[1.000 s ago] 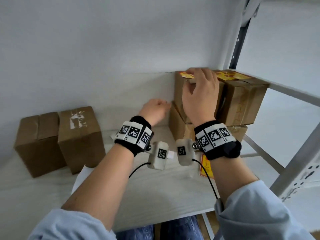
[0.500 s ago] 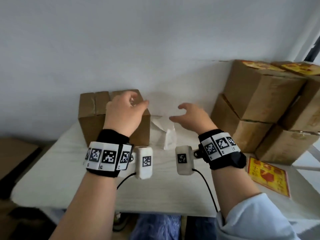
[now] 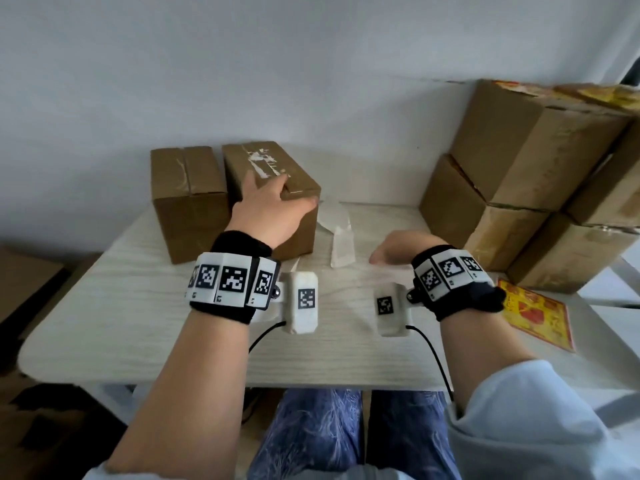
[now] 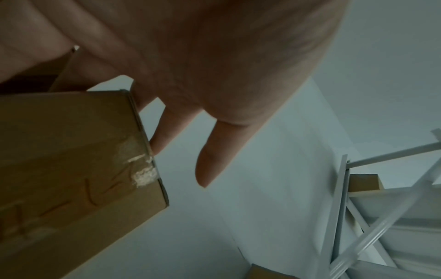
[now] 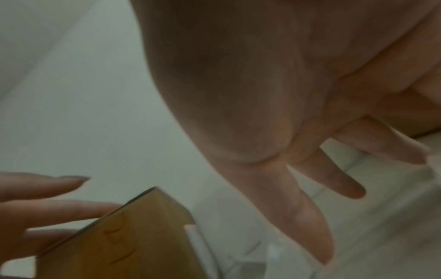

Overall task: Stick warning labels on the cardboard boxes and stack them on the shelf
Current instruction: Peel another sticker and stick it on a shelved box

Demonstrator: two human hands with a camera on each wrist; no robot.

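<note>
Upper centre of the head view: two unlabelled cardboard boxes stand side by side on the counter, against the wall.
Target box: the right-hand box, with torn white tape remains on its top, touching its neighbour, the plain box, on the left of it.
Left hand: the left hand lies over the near right top corner of the target box, fingers fairly straight and spread, the thumb towards the tape scar; the left wrist view shows fingers past the box's edge, not curled round it.
Left grip: wide, resting on the box and not yet closed on it.
Right hand: the right hand hovers low over the counter, right of the target box and apart from it, fingers loose and spread, holding nothing.
Nearer hand: the left, already touching; the right has a gap to cross leftward.
Box axis: its long side runs away from the person, towards the wall.
Between hands: white backing paper lies on the counter just right of the box.
Label sheet: a yellow and red warning label lies at the right of the frame, beside the right wrist.
Stack: labelled boxes are piled at the upper right.
Judgement: the box probably needs pulling forward, away from its neighbour, before a label goes on.
</note>
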